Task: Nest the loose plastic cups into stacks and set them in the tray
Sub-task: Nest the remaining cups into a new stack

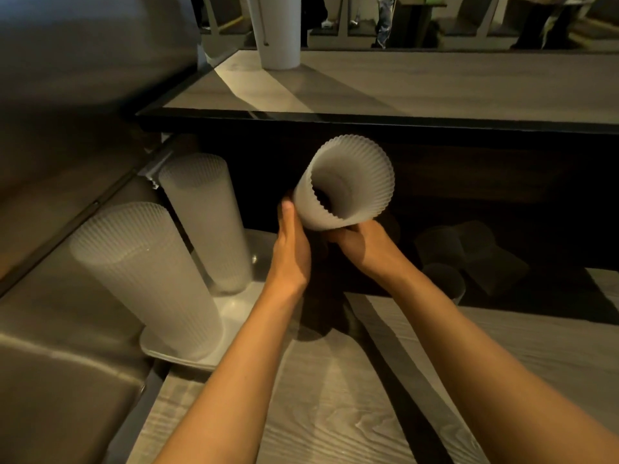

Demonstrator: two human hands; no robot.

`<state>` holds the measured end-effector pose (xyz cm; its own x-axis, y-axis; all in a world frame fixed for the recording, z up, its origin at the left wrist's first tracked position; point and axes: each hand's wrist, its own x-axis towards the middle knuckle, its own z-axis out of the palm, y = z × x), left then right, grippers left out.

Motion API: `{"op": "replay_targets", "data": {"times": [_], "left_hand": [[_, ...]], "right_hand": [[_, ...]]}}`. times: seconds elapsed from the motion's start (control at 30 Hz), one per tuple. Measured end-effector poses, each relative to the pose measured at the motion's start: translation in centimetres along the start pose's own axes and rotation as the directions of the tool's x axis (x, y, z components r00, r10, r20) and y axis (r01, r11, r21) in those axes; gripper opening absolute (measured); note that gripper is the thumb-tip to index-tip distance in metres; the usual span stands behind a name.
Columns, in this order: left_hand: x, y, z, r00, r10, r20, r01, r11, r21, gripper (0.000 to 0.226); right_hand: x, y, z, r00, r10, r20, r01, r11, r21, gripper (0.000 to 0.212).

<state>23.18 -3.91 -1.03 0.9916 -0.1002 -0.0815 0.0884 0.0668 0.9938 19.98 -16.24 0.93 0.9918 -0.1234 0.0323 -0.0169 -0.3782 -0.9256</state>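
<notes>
A stack of frosted ribbed plastic cups (pixel 348 185) is tilted in the air at the middle of the view, its open mouth turned up toward me. My left hand (pixel 291 242) grips its left side, thumb on the wall. My right hand (pixel 361 244) holds it from underneath, fingers curled round the lower end. Two tall nested cup stacks stand upright in the white tray (pixel 234 313) at the left: a near one (pixel 144 276) and a far one (pixel 204 222). Loose cups (pixel 469 256) lie in shadow on the table at the right.
The wooden table (pixel 335 413) runs below my arms. A raised counter with a dark edge (pixel 368 122) crosses behind the held stack. A white column (pixel 278 31) stands on that counter. A grey padded seat (pixel 57 380) lies at the left. People's legs show far back.
</notes>
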Motion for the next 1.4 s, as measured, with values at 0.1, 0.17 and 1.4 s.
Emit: {"op": "replay_targets", "data": {"times": [0.1, 0.17, 1.4], "left_hand": [[0.6, -0.5, 0.4, 0.998, -0.035, -0.048, 0.032, 0.998, -0.062, 0.104], [0.7, -1.1, 0.6, 0.998, -0.051, -0.038, 0.049, 0.998, -0.042, 0.102], [-12.4, -4.0, -2.0, 0.978, -0.006, 0.211, -0.043, 0.974, 0.224, 0.036]], "right_hand": [[0.3, 0.5, -0.1, 0.994, 0.082, 0.068, -0.08, 0.996, -0.035, 0.053], [0.4, 1.0, -0.3, 0.988, 0.125, 0.095, -0.12, 0.991, -0.06, 0.047], [-12.4, 3.0, -1.6, 0.978, -0.052, 0.204, 0.09, 0.98, -0.179, 0.08]]}}
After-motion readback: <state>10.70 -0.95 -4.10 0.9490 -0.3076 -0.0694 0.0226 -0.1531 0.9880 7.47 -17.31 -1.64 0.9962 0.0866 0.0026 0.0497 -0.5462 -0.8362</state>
